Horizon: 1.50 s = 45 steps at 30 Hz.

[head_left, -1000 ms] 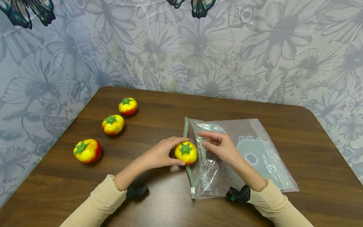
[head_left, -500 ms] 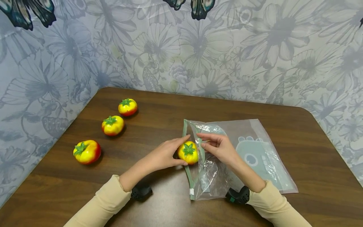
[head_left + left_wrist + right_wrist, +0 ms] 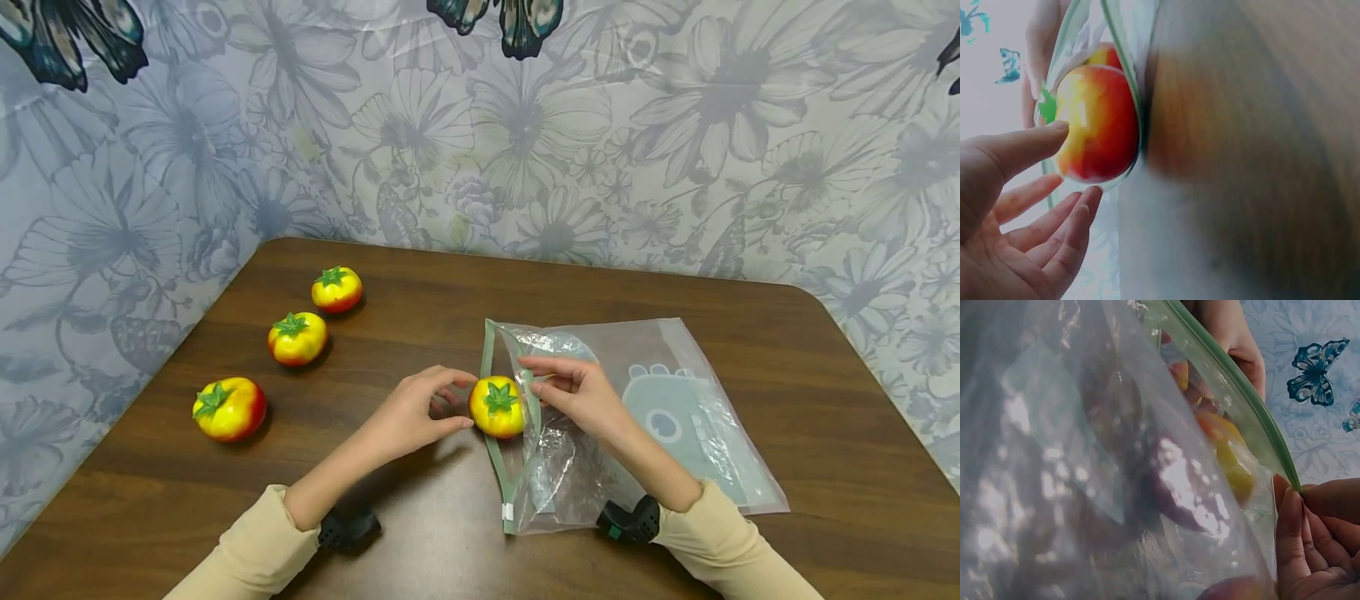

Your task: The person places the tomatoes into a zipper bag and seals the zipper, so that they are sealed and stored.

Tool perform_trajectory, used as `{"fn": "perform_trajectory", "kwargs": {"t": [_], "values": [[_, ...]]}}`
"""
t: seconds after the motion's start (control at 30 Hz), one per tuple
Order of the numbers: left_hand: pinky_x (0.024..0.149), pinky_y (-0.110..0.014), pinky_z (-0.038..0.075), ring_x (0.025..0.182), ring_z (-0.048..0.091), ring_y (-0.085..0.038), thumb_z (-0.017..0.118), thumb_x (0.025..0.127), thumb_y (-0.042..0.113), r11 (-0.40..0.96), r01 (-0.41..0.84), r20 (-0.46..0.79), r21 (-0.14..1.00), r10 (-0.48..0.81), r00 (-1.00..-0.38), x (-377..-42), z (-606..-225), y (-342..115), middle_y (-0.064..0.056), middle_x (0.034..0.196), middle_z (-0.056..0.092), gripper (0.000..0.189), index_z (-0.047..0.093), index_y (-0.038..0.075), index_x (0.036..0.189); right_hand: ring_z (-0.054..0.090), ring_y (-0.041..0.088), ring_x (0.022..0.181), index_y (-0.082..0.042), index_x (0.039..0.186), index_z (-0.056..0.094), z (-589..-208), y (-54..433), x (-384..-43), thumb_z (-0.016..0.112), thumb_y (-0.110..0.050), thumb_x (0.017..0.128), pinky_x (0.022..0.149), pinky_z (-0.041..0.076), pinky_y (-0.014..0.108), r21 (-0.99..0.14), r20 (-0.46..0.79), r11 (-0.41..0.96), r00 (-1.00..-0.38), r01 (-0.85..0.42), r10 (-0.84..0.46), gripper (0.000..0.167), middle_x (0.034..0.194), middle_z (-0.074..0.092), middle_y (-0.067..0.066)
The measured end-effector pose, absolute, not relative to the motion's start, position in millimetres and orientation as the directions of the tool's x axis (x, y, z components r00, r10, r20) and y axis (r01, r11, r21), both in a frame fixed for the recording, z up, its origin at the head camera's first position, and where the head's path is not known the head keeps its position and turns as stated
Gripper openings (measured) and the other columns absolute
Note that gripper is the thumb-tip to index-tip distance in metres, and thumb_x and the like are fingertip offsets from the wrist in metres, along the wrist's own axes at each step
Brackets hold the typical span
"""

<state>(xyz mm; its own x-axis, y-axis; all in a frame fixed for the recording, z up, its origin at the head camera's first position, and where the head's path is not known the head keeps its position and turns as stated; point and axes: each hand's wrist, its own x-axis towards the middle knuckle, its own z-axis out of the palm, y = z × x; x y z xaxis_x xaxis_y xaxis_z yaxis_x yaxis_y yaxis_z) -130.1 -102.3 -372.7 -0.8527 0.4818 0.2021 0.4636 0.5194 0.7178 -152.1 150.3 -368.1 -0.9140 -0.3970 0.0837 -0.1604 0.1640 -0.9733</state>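
At the frame's lower centre, the left hand (image 3: 408, 417) spreads wide just beside a yellow-red fruit (image 3: 497, 407) in the mouth of a clear bag (image 3: 645, 346), whose green edge (image 3: 1265, 419) the right hand (image 3: 581, 396) pinches.

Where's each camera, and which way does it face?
Head: on the head, facing forward and down at the table; left hand, right hand and sleeves show.
Left wrist: on that wrist, facing the fruit nearby; both hands show.
Right wrist: on that wrist, facing the bag; both hands show.
Wrist views share the bag.
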Motion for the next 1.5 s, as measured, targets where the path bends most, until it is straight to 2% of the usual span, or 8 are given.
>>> {"fn": "perform_trajectory", "kwargs": {"t": [0.17, 0.43, 0.57, 0.87, 1.2, 1.5], "values": [[0.067, -0.022, 0.051, 0.08, 0.062, -0.013, 0.078, 0.076, 0.007, 0.497, 0.433, 0.199, 0.752, 0.456, -0.868, -131.0, -377.3, -94.7, -0.002, 0.104, 0.059, 0.046, 0.058, 0.009, 0.117, 0.063, 0.013, 0.077, 0.009, 0.12, 0.058, -368.8, 149.7, -151.3, 0.061, 0.004, 0.087, 0.07, 0.054, 0.032, -0.974, 0.08, 0.164, -0.915, -0.157, -0.396, 0.033, 0.111, 0.062, 0.021], [0.064, -0.021, 0.052, 0.076, 0.063, -0.013, 0.077, 0.076, 0.002, 0.466, 0.41, 0.186, 0.784, 0.454, -0.871, -134.4, -379.4, -82.8, -0.008, 0.107, 0.059, 0.047, 0.056, 0.006, 0.117, 0.063, 0.012, 0.076, 0.009, 0.119, 0.059, -370.0, 149.2, -151.6, 0.061, 0.004, 0.087, 0.069, 0.053, 0.03, -0.974, 0.089, 0.156, -0.913, -0.163, -0.399, 0.033, 0.111, 0.062, 0.021], [0.064, -0.02, 0.052, 0.076, 0.062, -0.013, 0.077, 0.076, 0.002, 0.468, 0.411, 0.187, 0.783, 0.453, -0.872, -138.4, -379.9, -77.8, -0.009, 0.106, 0.058, 0.047, 0.056, 0.006, 0.117, 0.063, 0.013, 0.077, 0.009, 0.119, 0.058, -368.9, 149.2, -153.5, 0.06, 0.004, 0.088, 0.069, 0.053, 0.029, -0.975, 0.09, 0.148, -0.91, -0.163, -0.405, 0.032, 0.111, 0.062, 0.021], [0.062, -0.02, 0.052, 0.069, 0.062, -0.011, 0.076, 0.077, 0.002, 0.472, 0.371, 0.159, 0.8, 0.429, -0.889, -147.1, -378.1, -69.5, -0.006, 0.091, 0.056, 0.044, 0.055, 0.005, 0.115, 0.062, 0.013, 0.072, 0.006, 0.121, 0.059, -362.6, 149.2, -157.5, 0.061, 0.003, 0.088, 0.062, 0.052, 0.024, -0.974, 0.075, 0.165, -0.904, -0.158, -0.421, 0.033, 0.113, 0.062, 0.019], [0.065, -0.021, 0.052, 0.073, 0.065, -0.015, 0.075, 0.079, 0.002, 0.441, 0.33, 0.115, 0.834, 0.447, -0.887, -141.3, -382.8, -64.1, -0.008, 0.09, 0.059, 0.04, 0.054, 0.003, 0.114, 0.063, 0.015, 0.075, 0.005, 0.12, 0.06, -364.3, 152.0, -151.7, 0.062, 0.001, 0.088, 0.061, 0.051, 0.024, -0.971, 0.045, 0.195, -0.907, -0.138, -0.419, 0.033, 0.112, 0.063, 0.018], [0.063, -0.023, 0.053, 0.07, 0.064, -0.015, 0.074, 0.079, 0.001, 0.443, 0.339, 0.119, 0.83, 0.452, -0.884, -146.1, -381.1, -59.5, -0.01, 0.087, 0.064, 0.039, 0.055, 0.001, 0.113, 0.063, 0.016, 0.079, 0.005, 0.121, 0.06, -360.6, 153.8, -154.6, 0.062, 0.0, 0.088, 0.063, 0.051, 0.024, -0.969, 0.048, 0.201, -0.91, -0.142, -0.413, 0.033, 0.113, 0.062, 0.017]]}}
